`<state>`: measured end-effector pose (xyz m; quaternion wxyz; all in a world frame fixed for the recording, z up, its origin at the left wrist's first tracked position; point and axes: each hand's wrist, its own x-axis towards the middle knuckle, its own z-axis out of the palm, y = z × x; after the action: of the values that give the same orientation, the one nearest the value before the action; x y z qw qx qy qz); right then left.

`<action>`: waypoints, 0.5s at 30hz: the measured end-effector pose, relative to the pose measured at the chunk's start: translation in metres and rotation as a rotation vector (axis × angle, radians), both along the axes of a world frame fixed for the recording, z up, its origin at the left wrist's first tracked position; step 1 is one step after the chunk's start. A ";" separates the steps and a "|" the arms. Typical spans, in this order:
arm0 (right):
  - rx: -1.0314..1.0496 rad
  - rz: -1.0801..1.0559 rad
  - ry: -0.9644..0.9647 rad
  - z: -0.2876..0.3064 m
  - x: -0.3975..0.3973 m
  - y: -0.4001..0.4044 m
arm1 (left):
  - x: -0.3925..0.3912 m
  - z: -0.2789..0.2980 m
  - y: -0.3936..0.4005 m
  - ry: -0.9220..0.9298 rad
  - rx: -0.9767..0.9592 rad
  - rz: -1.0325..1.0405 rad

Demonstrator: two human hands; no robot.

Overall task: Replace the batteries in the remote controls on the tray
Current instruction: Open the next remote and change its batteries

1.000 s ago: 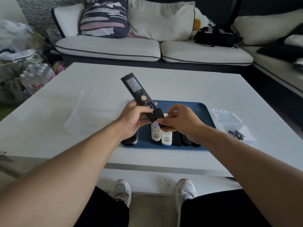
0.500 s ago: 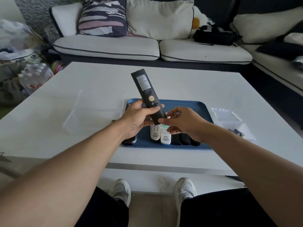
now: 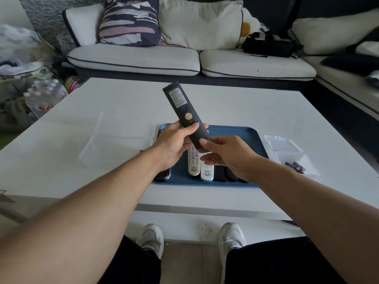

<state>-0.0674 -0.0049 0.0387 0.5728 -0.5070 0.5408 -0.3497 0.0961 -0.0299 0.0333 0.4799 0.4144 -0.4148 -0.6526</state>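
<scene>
On the white table (image 3: 235, 103) the blue tray (image 3: 238, 134) holds a row of white and dark remotes (image 3: 194, 160) that look yet to be handled, with loose batteries (image 3: 295, 166) in a clear box to its right. Above the tray, the left hand (image 3: 174, 143) grips a black remote (image 3: 185, 111) back-side up, its cover apparently closed, so this one seems nearly done. The right hand (image 3: 227, 153) pinches its near end.

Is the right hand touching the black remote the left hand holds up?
Touching. The head view shows the right hand with its thumb tip against the lower end of the black remote, which the left hand grips mid-body.
</scene>
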 end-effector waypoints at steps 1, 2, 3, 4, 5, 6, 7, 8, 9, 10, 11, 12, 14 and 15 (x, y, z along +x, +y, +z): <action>-0.011 -0.026 -0.003 0.001 0.002 0.001 | -0.001 0.001 0.000 0.016 0.005 0.005; -0.011 -0.046 -0.008 0.001 0.004 0.002 | -0.001 0.002 0.000 0.035 0.013 0.004; 0.001 -0.060 -0.024 0.001 0.006 0.003 | -0.001 0.003 0.001 0.036 0.019 -0.001; 0.014 -0.068 -0.042 0.001 0.006 0.004 | -0.001 0.002 0.001 0.028 0.022 -0.011; 0.027 -0.073 -0.062 0.001 0.006 0.006 | 0.000 0.001 0.001 0.006 0.024 -0.020; 0.031 -0.081 -0.085 0.002 0.007 0.006 | -0.001 0.000 0.000 -0.006 0.030 -0.025; 0.021 -0.105 -0.127 0.003 0.008 0.006 | -0.001 -0.001 0.000 -0.023 0.043 -0.016; -0.002 -0.147 -0.183 0.006 0.008 0.004 | -0.002 -0.003 0.000 -0.031 0.072 -0.002; -0.031 -0.204 -0.242 0.009 0.008 0.002 | -0.003 -0.003 0.001 -0.050 0.106 0.019; -0.080 -0.264 -0.259 0.012 0.008 0.000 | -0.004 -0.004 0.000 -0.067 0.139 0.041; -0.154 -0.310 -0.194 0.014 0.007 -0.002 | -0.004 -0.006 -0.001 -0.113 0.160 0.075; -0.246 -0.332 -0.050 0.017 0.006 -0.003 | -0.003 -0.009 -0.003 -0.176 0.180 0.134; -0.401 -0.305 0.300 0.016 0.003 -0.004 | 0.005 -0.017 -0.007 -0.428 0.156 0.305; -0.442 -0.274 0.446 0.013 0.002 -0.005 | 0.011 -0.020 -0.007 -0.594 0.112 0.342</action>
<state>-0.0650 -0.0097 0.0522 0.2644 -0.6056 0.6268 -0.4129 0.1070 -0.0369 0.0136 0.4170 0.6755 -0.4245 -0.4354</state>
